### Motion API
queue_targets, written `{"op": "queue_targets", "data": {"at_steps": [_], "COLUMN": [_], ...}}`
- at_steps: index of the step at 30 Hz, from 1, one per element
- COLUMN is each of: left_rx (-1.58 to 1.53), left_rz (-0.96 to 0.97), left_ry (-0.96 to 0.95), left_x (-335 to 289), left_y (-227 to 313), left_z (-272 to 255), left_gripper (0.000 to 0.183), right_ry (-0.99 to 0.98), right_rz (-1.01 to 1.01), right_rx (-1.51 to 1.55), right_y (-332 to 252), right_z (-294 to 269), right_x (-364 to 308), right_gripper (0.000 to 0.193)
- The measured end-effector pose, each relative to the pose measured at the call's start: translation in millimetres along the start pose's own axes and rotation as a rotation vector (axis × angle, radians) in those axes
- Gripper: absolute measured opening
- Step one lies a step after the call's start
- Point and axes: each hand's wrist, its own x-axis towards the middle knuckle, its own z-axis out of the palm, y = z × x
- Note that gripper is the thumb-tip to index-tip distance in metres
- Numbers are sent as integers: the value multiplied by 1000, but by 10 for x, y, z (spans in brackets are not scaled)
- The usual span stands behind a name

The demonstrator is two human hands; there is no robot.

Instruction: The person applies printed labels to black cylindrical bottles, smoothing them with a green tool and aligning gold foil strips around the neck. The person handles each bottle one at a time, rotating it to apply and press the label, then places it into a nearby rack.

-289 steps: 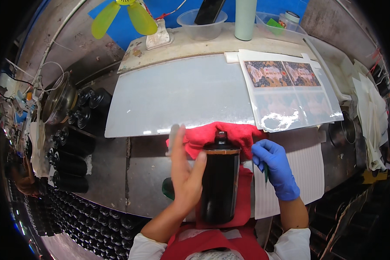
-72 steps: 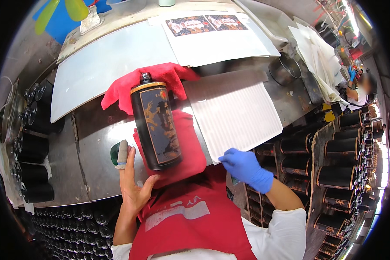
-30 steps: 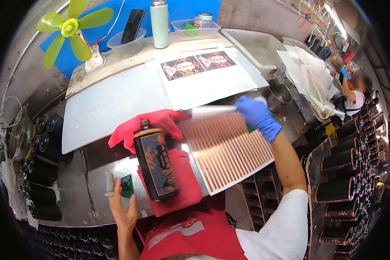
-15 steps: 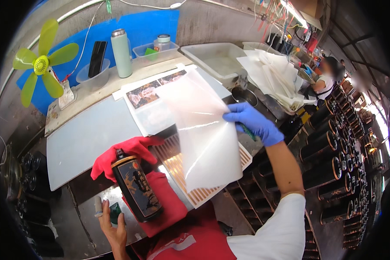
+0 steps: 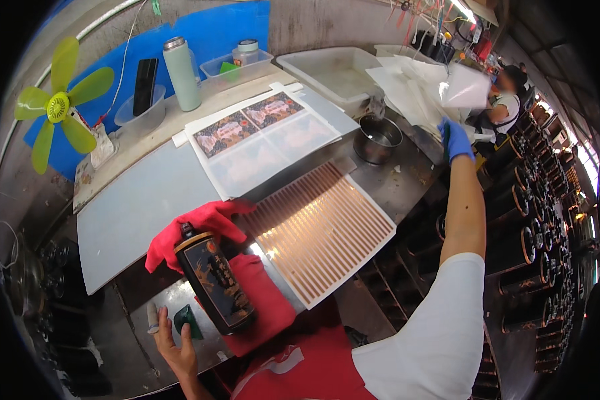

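Workshop: worn metal bench (image 5: 401,183), black bottles (image 5: 513,250) racked in bulk (row upon row), co-worker (image 5: 507,107) beyond.

1 striped sheet (image 5: 320,233), 1 fan (image 5: 59,107), 1 phone (image 5: 145,87), 1 flask (image 5: 182,75)

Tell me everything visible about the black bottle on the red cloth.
The black bottle is cylindrical, glossy and hard-looking, with a short dark neck and a copper-coloured band at its shoulder. A dark decorated panel with gold artwork and a small orange-red spot faces up. It lies on its side, neck pointing away from the person, on flat red cloth, its neck end against bunched red cloth. Neither hand touches it.
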Motion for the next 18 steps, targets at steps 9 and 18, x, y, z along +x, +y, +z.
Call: {"op": "queue_targets", "data": {"at_steps": [9, 18], "left_rx": [-241, -32], "left_rz": [31, 128], "left_ry": [1, -241], "left_x": [-81, -269], "left_y": [-64, 140], "left_z": [41, 322], "left_gripper": [66, 131], "right_ry": [-652, -759], "right_rz": [-62, -97], "right_rx": [-464, -923], "right_y": [890, 1433], "right_z": [631, 1151], "right_x": [-1638, -1369], "right_gripper": [19, 42]}}
